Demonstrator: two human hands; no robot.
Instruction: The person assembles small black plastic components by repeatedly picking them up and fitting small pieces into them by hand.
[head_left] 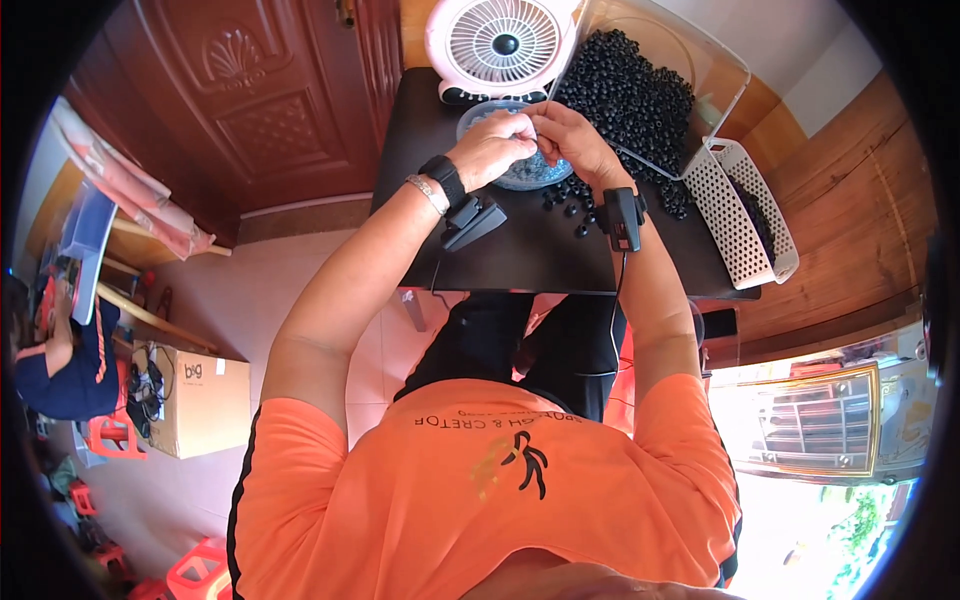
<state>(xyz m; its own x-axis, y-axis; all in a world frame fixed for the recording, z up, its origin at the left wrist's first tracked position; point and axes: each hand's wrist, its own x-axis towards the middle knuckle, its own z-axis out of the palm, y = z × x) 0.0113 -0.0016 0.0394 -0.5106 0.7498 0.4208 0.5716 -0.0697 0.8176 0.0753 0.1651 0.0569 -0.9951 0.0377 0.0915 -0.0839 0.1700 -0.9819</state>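
My left hand (494, 150) and my right hand (574, 142) meet above a clear round bowl (527, 183) at the far side of the dark table. Fingers on both are bent and pinched together, fingertips nearly touching. Whatever lies between them is too small or hidden to make out. Small pale blue and clear pieces fill the bowl. Right of my right hand, a heap of small black round parts (630, 95) spills out of a tilted clear bin (742, 90). Several loose black parts (582, 230) lie on the tabletop near my right wrist.
A pink and white fan (505, 45) stands behind the bowl. The white perforated basket (735, 225) at the table's right edge holds more black parts. Both wrists carry black devices with cables. Far left, another person (70, 350) sits near a cardboard box (205, 400).
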